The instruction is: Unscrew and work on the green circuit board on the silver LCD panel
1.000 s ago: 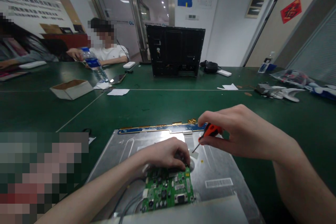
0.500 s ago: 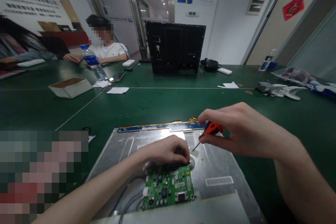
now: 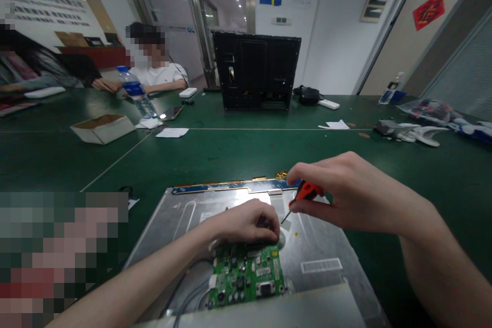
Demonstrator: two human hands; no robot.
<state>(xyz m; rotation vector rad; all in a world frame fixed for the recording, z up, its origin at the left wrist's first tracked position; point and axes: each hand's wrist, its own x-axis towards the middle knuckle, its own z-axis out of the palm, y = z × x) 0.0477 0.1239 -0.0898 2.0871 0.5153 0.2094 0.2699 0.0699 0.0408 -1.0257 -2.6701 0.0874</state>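
Observation:
My right hand (image 3: 342, 189) grips a red and black screwdriver (image 3: 308, 190) by its handle. The thin shaft slants down and left, its tip near a pale strip on the metal back panel (image 3: 319, 243). At the upper edge of a green circuit board (image 3: 246, 271), my left hand (image 3: 249, 220) is closed, thumb and fingers curled together by the board's upper right corner. Whatever lies between those fingers is hidden. Dark cables (image 3: 192, 287) run from the board's left side. Along the panel's far edge lies a narrow blue circuit strip (image 3: 230, 187).
On the green table (image 3: 215, 154) stand a black monitor housing (image 3: 257, 69), a water bottle (image 3: 136, 92) and an open white box (image 3: 103, 129). Paper scraps (image 3: 172, 132) and a grey-white tool (image 3: 407, 131) lie farther out. A person (image 3: 157, 72) sits at the far left.
My right hand has shifted slightly left with the screwdriver, bringing the tip a little closer to my left hand. My left hand has barely moved.

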